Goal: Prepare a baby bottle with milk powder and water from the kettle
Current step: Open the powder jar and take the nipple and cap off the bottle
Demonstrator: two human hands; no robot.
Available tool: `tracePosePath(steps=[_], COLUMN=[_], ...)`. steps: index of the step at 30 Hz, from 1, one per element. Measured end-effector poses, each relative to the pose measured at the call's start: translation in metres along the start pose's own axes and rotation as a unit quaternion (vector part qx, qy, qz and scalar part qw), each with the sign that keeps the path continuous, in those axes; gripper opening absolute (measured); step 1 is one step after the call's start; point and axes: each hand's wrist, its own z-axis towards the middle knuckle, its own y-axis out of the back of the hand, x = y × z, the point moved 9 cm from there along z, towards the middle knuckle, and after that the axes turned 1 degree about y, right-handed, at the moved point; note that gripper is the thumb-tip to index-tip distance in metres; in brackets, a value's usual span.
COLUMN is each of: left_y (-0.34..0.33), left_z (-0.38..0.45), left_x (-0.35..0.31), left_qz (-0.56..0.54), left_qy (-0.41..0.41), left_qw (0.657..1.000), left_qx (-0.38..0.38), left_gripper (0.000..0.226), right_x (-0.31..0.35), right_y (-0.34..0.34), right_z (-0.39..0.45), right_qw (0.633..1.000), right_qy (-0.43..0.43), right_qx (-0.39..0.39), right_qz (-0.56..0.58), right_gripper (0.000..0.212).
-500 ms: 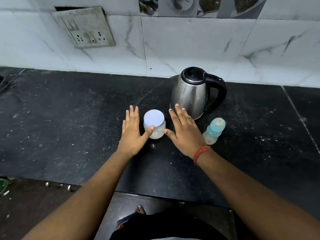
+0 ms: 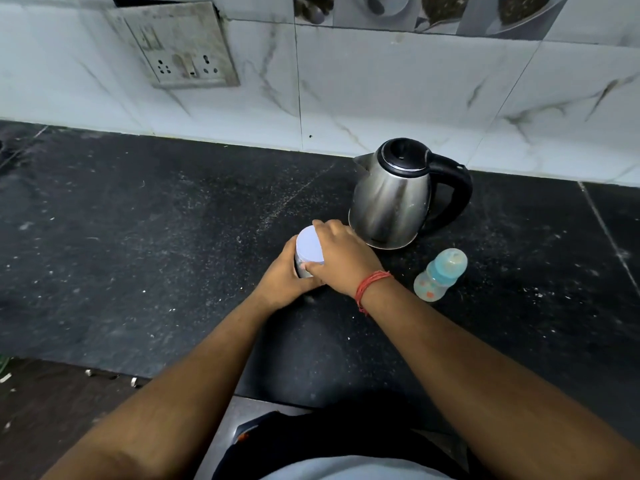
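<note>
the speckled black stone counter (image 2: 145, 244) carries everything, running back to a white marble-veined tile wall (image 2: 381, 91). the rounded stainless steel kettle with a black lid and handle (image 2: 391, 199) stands upright near the wall, lid down. just beside it to the front left sits the small clear jar with a pale lilac lid (image 2: 308, 252), presumably the milk powder, and both hands are on it: the left hand (image 2: 287, 282) wraps the jar's body from the near side, while the right hand (image 2: 343, 258), a red thread bracelet (image 2: 372, 285) on its wrist, clenches over the lid's rim with fingers curled across the far edge. the small clear baby bottle with a teal cap (image 2: 440, 273) stands apart to the right, untouched and capped. the step in hand looks like unscrewing the jar. doing it well means pinning the body against the counter with the left hand, twisting only the lid, and keeping the jar level so no powder spills as the lid lifts.
</note>
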Motion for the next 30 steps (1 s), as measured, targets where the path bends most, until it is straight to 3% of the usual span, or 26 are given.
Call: tracePosePath(steps=[6,11,14,18,21,23,25,30], left_y=[0.002,-0.007,-0.021,-0.025,-0.028,-0.031,-0.033,-0.042], left_z=[-0.004,-0.014,-0.015,-0.014,-0.014,-0.013,-0.012,-0.015], left_x=[-0.022,-0.058,-0.072,-0.080,-0.084,-0.091,-0.099,-0.119], left_qz=[-0.067,-0.107,-0.162,-0.161,-0.136,-0.122,-0.125,-0.171], left_qy=[-0.012,-0.055,-0.059,-0.056,-0.064,-0.076,-0.082,-0.104], left_qw=[0.998,0.993,0.985,0.985,0.988,0.988,0.986,0.970], left_qx=[-0.006,-0.007,0.019,0.028,0.045,0.059,0.077,0.136], left_gripper=[0.085,0.080,0.083,0.083,0.081,0.082,0.084,0.061], right_x=[-0.015,-0.036,-0.042,-0.050,-0.055,-0.056,-0.057,-0.058], right_y=[0.022,0.049,0.056,0.065,0.073,0.079,0.087,0.099], right_z=[-0.012,-0.033,-0.039,-0.041,-0.043,-0.046,-0.047,-0.049], right_qw=[0.990,0.944,0.922,0.952,0.979,0.985,0.985,0.977], right_qy=[-0.032,-0.096,-0.126,-0.114,-0.095,-0.087,-0.079,-0.064], right_qx=[-0.059,-0.145,-0.154,-0.084,-0.006,0.003,-0.020,-0.064], right_qz=[0.123,0.282,0.331,0.271,0.180,0.149,0.154,0.194], right_gripper=[0.083,0.069,0.062,0.065,0.084,0.091,0.087,0.054])
